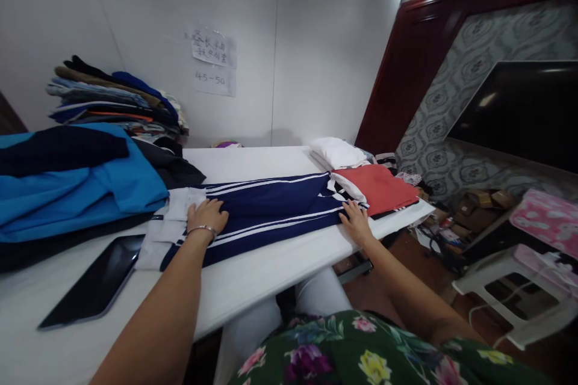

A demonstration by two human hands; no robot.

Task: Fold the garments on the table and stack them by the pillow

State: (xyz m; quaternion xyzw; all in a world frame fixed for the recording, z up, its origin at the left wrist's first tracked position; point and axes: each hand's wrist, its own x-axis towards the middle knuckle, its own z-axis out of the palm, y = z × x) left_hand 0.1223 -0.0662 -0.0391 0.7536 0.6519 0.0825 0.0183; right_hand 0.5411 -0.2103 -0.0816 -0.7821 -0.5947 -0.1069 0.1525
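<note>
A navy garment with white stripes lies stretched lengthwise across the white table. Pale grey fabric forms its left end, and white cloth shows by its right end. My left hand, with a bracelet at the wrist, rests flat on the garment close to the grey part. Near the other end, my right hand presses down with its fingers spread. Neither hand grips anything.
At the left are a bright blue garment, a stack of folded clothes and a dark tablet-like device. Folded red cloth and a white folded garment lie right. A white plastic stool stands on the floor.
</note>
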